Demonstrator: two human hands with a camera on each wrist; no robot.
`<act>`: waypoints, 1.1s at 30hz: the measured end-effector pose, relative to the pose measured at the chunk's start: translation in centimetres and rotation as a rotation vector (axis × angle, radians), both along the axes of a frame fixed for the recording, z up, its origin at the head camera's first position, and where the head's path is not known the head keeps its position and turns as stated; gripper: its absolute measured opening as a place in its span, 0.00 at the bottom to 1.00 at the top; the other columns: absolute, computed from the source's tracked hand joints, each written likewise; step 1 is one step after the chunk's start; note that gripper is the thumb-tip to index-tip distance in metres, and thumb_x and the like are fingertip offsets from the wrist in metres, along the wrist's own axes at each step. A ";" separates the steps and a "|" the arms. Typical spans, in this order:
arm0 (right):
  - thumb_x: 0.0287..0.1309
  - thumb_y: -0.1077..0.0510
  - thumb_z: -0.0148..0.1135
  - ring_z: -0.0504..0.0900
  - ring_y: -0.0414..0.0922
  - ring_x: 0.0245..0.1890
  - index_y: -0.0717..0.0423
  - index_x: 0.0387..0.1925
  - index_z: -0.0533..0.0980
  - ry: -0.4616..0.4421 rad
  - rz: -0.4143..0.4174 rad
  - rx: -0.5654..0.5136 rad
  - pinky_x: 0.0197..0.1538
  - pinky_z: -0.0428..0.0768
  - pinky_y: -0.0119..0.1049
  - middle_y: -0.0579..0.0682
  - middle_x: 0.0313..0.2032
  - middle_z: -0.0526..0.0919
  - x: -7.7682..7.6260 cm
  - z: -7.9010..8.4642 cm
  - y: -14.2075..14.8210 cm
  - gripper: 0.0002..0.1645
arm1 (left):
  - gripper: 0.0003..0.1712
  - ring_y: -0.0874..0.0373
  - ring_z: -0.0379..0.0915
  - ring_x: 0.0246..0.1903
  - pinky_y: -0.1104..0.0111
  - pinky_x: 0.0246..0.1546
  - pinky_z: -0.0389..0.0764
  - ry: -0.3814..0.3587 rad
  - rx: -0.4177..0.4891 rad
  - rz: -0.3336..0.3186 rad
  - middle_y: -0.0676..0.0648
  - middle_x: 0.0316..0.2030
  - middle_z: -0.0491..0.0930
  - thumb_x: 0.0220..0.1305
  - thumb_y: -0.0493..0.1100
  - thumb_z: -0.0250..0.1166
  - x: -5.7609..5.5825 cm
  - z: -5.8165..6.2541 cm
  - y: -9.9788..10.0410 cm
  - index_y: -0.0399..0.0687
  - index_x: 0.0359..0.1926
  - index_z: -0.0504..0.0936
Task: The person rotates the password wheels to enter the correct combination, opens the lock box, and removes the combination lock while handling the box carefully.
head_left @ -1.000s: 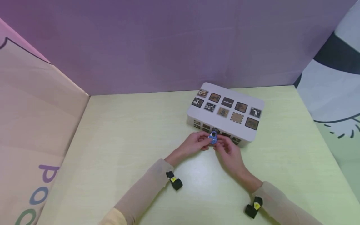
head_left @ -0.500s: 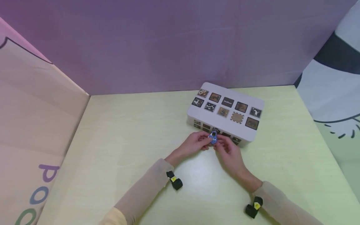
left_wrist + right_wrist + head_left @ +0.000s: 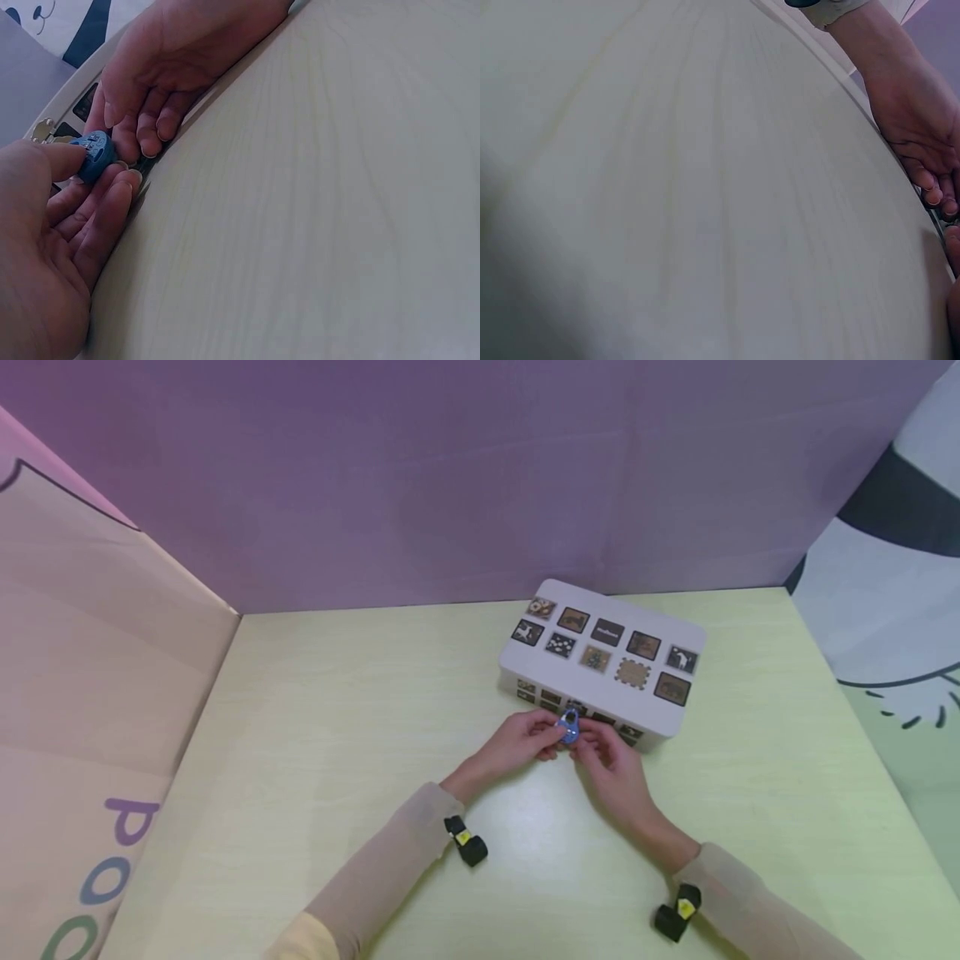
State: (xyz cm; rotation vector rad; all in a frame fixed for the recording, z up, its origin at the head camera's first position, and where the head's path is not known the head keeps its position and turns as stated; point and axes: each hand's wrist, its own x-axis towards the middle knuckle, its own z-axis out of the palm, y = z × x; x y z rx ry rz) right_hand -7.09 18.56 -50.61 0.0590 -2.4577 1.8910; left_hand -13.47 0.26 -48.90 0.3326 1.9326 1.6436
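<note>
Nearest the person, behind the two grips, lie the left sleeve (image 3: 375, 868) and the right sleeve (image 3: 757, 893), both beige, each with a black wrist camera marked by a yellow patch at the cuff. Ahead of them, the left grip (image 3: 519, 743) is closed to a pinch, thumb on the face and fingers curled beneath a small blue combination padlock (image 3: 569, 727), whose loop points away from the person. The right grip (image 3: 611, 772) comes in from the other side, fingers bent, thumb and forefinger ends at the padlock's right edge; whether they clasp it or merely touch it cannot be told. So the padlock sits between the two grips. Just past it, the left wrist view shows a gold-coloured metal piece (image 3: 45, 130); whether the loop passes through anything is too small to tell. Directly beyond both grips, set at an angle, stands a white box (image 3: 573, 679), its lid printed with two rows of dark and brown square pictures, its near side bearing smaller ones. The pale wood-grained surface (image 3: 337, 735) spreads under and around the grips. Farthest, past the box, rises a purple wall (image 3: 450, 485); well left of the grips is a beige panel (image 3: 112, 652) with coloured letters, well right a white-and-black printed panel (image 3: 892, 593).
</note>
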 end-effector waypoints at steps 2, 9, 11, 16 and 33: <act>0.72 0.66 0.58 0.85 0.42 0.43 0.65 0.61 0.75 -0.002 0.001 -0.002 0.49 0.86 0.27 0.60 0.46 0.85 0.0 0.1 0.0 0.18 | 0.14 0.59 0.81 0.34 0.69 0.41 0.88 0.001 -0.005 0.001 0.42 0.41 0.86 0.77 0.42 0.60 0.0 0.0 0.0 0.36 0.54 0.81; 0.72 0.66 0.57 0.84 0.42 0.43 0.65 0.61 0.74 -0.004 0.003 -0.005 0.50 0.85 0.27 0.60 0.47 0.85 0.1 0.2 -0.1 0.18 | 0.14 0.59 0.81 0.33 0.69 0.41 0.88 0.000 -0.012 0.005 0.43 0.40 0.86 0.77 0.43 0.61 0.0 -0.2 0.0 0.36 0.54 0.81; 0.72 0.66 0.57 0.84 0.42 0.43 0.65 0.61 0.74 -0.005 0.003 -0.009 0.50 0.86 0.27 0.61 0.47 0.85 0.1 0.2 -0.1 0.18 | 0.14 0.59 0.81 0.33 0.69 0.41 0.88 0.001 -0.011 0.006 0.43 0.40 0.86 0.77 0.43 0.61 0.0 -0.2 0.0 0.36 0.54 0.81; 0.72 0.66 0.57 0.84 0.41 0.42 0.65 0.61 0.74 -0.005 0.001 -0.020 0.50 0.86 0.27 0.61 0.46 0.85 0.1 0.2 -0.1 0.18 | 0.15 0.59 0.81 0.33 0.69 0.41 0.88 -0.002 -0.007 0.008 0.43 0.40 0.86 0.77 0.43 0.61 0.0 -0.2 0.1 0.36 0.53 0.81; 0.74 0.63 0.58 0.85 0.47 0.44 0.62 0.62 0.75 -0.006 0.011 -0.010 0.50 0.85 0.27 0.59 0.47 0.85 0.2 0.3 0.0 0.18 | 0.14 0.58 0.82 0.35 0.68 0.42 0.88 -0.005 0.008 0.009 0.45 0.39 0.86 0.77 0.44 0.61 -0.2 -0.5 0.0 0.38 0.53 0.82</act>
